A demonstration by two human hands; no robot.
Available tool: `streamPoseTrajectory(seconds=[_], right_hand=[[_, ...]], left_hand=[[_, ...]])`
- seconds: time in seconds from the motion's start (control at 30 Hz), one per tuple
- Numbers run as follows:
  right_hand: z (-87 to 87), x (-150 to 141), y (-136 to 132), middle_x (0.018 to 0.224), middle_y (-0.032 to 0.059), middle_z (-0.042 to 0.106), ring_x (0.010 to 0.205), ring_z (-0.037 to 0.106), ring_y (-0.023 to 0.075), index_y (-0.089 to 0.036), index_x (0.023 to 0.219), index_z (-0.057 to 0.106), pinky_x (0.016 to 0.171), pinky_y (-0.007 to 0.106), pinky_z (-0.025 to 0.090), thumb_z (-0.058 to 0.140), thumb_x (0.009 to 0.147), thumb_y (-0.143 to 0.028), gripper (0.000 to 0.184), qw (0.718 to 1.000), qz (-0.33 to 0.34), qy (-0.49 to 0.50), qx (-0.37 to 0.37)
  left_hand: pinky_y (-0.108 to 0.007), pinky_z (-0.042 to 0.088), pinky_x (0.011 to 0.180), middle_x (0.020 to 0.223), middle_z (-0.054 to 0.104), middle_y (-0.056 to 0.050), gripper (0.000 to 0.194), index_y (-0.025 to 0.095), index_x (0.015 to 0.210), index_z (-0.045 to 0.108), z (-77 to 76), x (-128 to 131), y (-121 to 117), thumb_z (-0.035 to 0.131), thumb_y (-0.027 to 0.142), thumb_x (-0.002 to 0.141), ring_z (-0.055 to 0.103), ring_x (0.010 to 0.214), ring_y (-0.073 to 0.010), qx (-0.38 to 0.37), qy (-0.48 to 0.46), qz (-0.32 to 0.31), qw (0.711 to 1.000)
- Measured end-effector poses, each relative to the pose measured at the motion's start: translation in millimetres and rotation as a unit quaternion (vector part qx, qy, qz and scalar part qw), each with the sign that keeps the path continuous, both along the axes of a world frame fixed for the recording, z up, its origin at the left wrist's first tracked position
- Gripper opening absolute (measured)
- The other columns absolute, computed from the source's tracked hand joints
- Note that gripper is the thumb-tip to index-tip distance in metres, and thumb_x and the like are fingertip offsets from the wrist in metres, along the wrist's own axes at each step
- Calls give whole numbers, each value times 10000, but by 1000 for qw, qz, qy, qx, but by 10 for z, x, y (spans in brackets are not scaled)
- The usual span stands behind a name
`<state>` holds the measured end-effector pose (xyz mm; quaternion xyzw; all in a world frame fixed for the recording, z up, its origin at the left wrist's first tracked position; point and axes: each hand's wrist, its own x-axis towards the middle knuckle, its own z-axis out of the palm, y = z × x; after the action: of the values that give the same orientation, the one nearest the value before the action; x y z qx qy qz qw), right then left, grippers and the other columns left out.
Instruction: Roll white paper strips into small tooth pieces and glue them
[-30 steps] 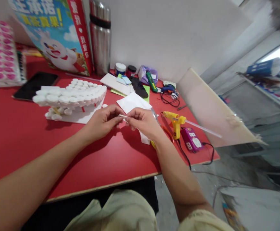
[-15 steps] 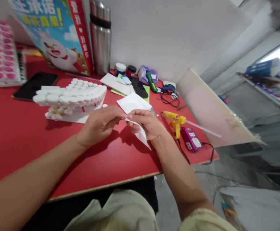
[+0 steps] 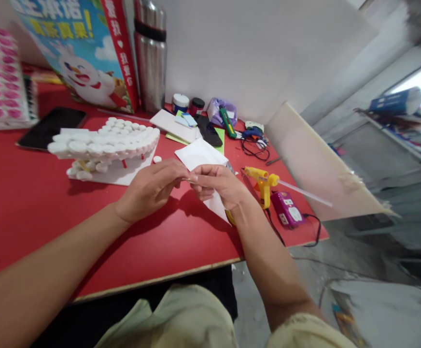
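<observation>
My left hand [image 3: 157, 186] and my right hand [image 3: 219, 184] meet fingertip to fingertip above the red table. Both are closed in a pinch on a piece of white paper [image 3: 217, 207]. Only a thin pale edge of it shows between the fingertips, and its lower part hangs out below my right palm. Just behind the hands lies a white sheet [image 3: 199, 153]. To the left stands a white model [image 3: 105, 142] built up of rounded white pieces on a white base, with small red posts under it. A loose white disc [image 3: 157, 159] rests beside that model.
At the right lie a yellow glue gun [image 3: 261, 181] with a glue stick in it and a purple power strip [image 3: 287, 209]. Toward the wall are a green utility knife [image 3: 227, 123], small jars [image 3: 180, 103] and a steel flask [image 3: 151, 58]. A black phone [image 3: 52, 128] lies left.
The paper has turned in my fingers, so less of its upper part shows beside my right hand. My hands stay in nearly the same place.
</observation>
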<state>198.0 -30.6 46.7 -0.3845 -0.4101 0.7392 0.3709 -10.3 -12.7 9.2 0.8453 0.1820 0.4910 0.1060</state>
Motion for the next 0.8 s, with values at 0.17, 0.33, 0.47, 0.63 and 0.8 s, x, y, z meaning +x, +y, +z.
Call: streamPoseTrajectory(seconds=[0.17, 0.33, 0.47, 0.63, 0.8], right_hand=[[21, 32, 0, 563, -59, 550, 440, 241, 7, -132, 794, 683, 445, 186, 202, 913, 709, -314, 305, 997, 70, 9, -21], [-19, -11, -3, 556, -69, 537, 438, 305, 29, -151, 801, 672, 449, 203, 222, 813, 756, -299, 209, 994, -26, -72, 75], [-46, -19, -8, 628, -41, 600, 540, 478, 76, -161, 828, 673, 512, 223, 336, 740, 825, -290, 145, 949, -73, -197, 236], [-72, 27, -21, 719, -20, 651, 609, 496, 91, -159, 878, 685, 590, 239, 374, 671, 914, -279, 126, 867, -54, -313, 383], [-99, 35, -35, 808, 13, 709, 677, 555, 113, -167, 929, 712, 646, 248, 397, 627, 973, -267, 139, 792, -41, -378, 477]], left_hand=[[-251, 566, 824, 1085, 749, -75, 296, 204, 1133, 655, 18, -12, -7, 490, 7, 985, 715, 963, -153, 73, 13, -14, 997], [-287, 584, 777, 978, 750, -67, 181, 194, 1062, 660, 45, -24, -1, 558, 95, 950, 735, 861, -177, -127, -9, -19, 992], [-252, 494, 448, 675, 682, -22, 214, 176, 1131, 610, 58, 0, 13, 553, 239, 934, 688, 547, -195, -529, -113, -90, 836], [-192, 351, 364, 512, 589, -2, 338, 178, 805, 597, 101, 56, -10, 564, 444, 1012, 525, 384, -114, -602, -37, -99, 792], [-184, 350, 405, 481, 558, 19, 346, 169, 825, 608, 116, 62, -24, 549, 438, 1033, 524, 396, -105, -584, -19, -106, 805]])
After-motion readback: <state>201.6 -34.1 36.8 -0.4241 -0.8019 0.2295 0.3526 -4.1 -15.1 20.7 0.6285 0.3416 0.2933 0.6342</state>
